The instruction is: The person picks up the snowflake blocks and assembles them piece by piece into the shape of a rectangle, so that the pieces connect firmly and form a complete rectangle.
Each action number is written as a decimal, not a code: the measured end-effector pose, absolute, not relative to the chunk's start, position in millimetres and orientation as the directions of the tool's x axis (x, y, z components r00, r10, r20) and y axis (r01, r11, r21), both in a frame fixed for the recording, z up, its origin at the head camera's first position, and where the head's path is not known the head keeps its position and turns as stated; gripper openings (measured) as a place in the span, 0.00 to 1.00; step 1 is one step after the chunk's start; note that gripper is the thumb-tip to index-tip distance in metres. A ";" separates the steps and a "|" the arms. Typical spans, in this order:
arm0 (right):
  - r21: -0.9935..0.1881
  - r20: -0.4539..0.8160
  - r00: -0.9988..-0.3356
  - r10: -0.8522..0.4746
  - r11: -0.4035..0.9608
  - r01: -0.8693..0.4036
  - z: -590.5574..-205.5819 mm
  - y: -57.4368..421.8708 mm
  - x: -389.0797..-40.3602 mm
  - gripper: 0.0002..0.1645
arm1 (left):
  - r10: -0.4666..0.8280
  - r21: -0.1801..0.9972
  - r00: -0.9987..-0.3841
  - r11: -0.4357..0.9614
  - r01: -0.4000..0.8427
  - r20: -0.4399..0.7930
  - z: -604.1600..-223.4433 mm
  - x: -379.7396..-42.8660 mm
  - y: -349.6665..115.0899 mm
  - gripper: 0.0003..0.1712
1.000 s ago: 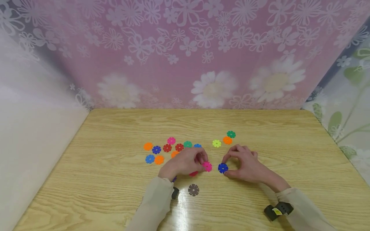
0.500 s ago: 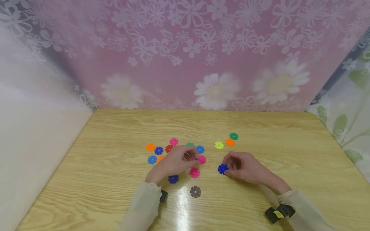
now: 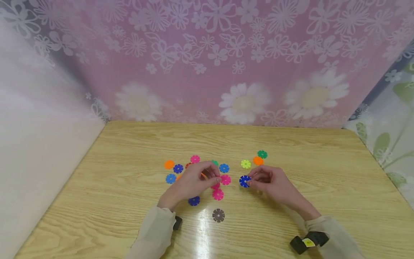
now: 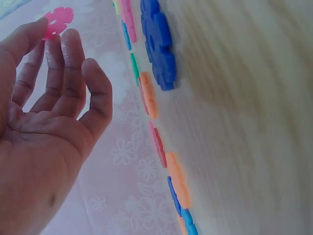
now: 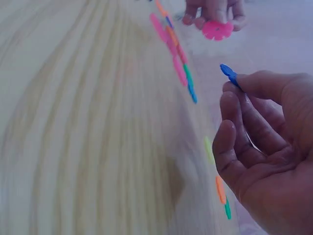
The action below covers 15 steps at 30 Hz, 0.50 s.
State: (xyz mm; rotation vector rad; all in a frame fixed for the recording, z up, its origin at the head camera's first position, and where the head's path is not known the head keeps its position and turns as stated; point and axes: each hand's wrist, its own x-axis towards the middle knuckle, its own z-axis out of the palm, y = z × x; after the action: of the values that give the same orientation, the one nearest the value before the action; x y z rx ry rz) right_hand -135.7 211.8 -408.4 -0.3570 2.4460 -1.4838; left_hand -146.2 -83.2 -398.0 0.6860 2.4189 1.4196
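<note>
My left hand (image 3: 191,181) pinches a pink notched plastic disc (image 4: 61,20) between thumb and fingertips, raised above the table. In the head view other pink discs lie around and below its fingertips, among them a pink disc (image 3: 218,194) nearer the front. Opposite it, my right hand (image 3: 275,183) pinches a dark blue notched disc (image 3: 244,181) by its edge, with the notches facing left. The right wrist view shows this blue disc (image 5: 229,73) almost edge-on. A gap separates the two hands. Under the left palm some discs are partly hidden.
Orange (image 3: 169,164), blue, red and green discs lie scattered on the wooden table (image 3: 97,208), left of the hands. A lime disc (image 3: 245,164), an orange disc (image 3: 258,160) and a green disc (image 3: 262,154) lie behind the right hand. A brown disc (image 3: 218,215) sits at front.
My left hand has drawn back to the left, away from the right hand. My right hand has lifted the blue disc a little and turned it leftward.
</note>
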 end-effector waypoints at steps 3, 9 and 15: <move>-0.919 -0.095 -0.945 -0.312 0.393 -0.037 -406.1 207.0 -136.0 0.16 | 0.512 0.874 -0.858 0.403 0.270 0.029 -398.7 -145.6 -83.0 0.04; -0.952 -0.103 -0.951 -0.291 0.306 0.010 -402.4 196.3 -137.2 0.18 | 0.510 0.878 -0.859 0.385 0.285 0.055 -398.2 -144.6 -81.2 0.02; -0.966 -0.102 -0.947 -0.305 0.256 0.021 -403.1 189.0 -138.5 0.18 | 0.506 0.877 -0.859 0.379 0.295 0.070 -395.2 -143.3 -79.3 0.03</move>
State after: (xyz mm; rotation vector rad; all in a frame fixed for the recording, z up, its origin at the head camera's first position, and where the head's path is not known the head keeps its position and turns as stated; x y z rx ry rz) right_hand -138.5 189.0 -403.1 -0.2632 2.2618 -1.7473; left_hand -143.3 -79.3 -395.2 0.7165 2.4271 1.4767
